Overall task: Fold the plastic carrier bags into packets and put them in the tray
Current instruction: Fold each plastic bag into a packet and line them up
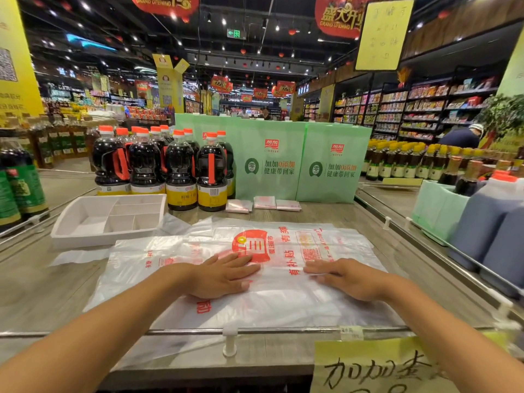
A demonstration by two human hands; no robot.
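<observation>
Carrier bag [283,304] lies spread flat, near centre of counter [42,293]. Left hand [218,275] and right hand [344,277] press flat on it, fingers straight, grasping nothing. White divided tray [85,241] sits far left, just beside bag. Three folded packets [265,202] lie far centre, outside tray.

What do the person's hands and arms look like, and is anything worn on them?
The left forearm and the right forearm are bare up to the picture's edge; no sleeve shows. The left hand and the right hand wear no gloves, and no ring, watch or bracelet is visible.
</observation>
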